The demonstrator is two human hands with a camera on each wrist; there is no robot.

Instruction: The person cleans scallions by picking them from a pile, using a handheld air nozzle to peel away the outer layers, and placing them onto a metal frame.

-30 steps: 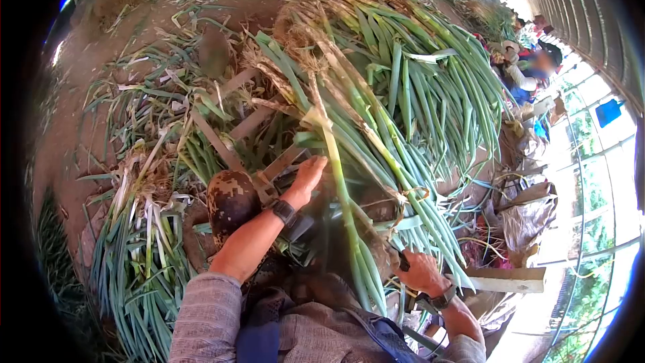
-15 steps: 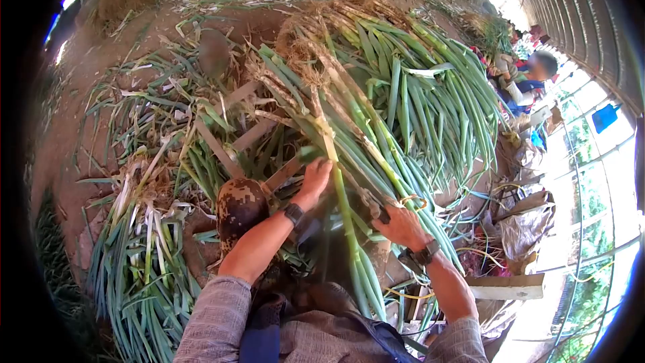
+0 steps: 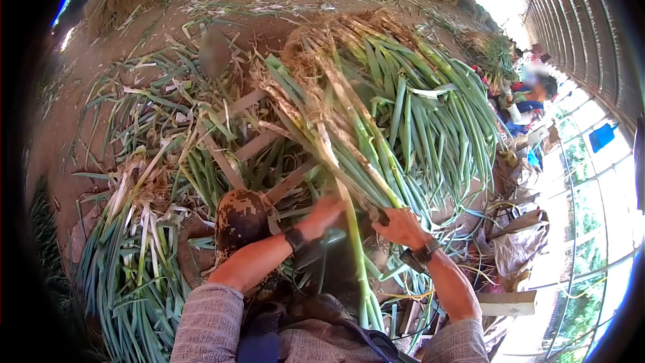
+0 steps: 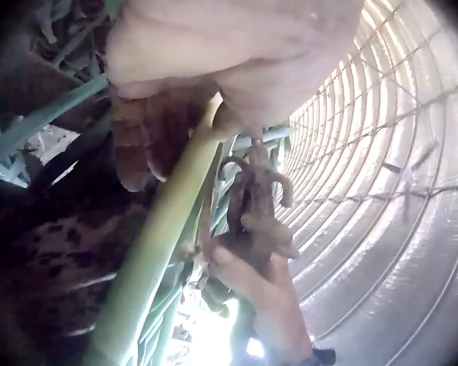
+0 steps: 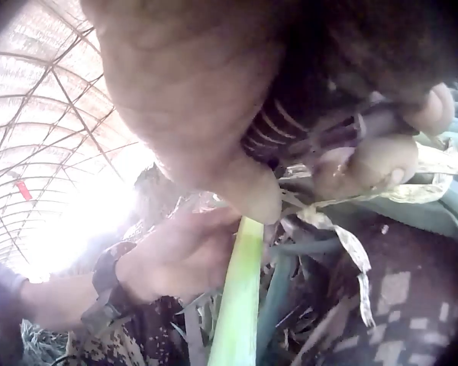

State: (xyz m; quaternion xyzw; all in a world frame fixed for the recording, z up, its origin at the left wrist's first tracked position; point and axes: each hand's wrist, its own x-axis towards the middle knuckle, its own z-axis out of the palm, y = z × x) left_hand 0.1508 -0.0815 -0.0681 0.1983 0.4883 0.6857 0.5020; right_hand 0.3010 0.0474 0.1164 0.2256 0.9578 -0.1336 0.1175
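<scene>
The smooth, rounded, pale-green stalk [image 3: 357,242] slanting between my hands could slip or crease, I judge: my left hand [image 3: 322,216] has thumb and fingers only loosely round it, while my right hand [image 3: 401,227] curls its fingers about a dark, ridged handle [image 5: 278,122] close by. Crinkled, papery tan strips [image 5: 355,248] might snag.
</scene>
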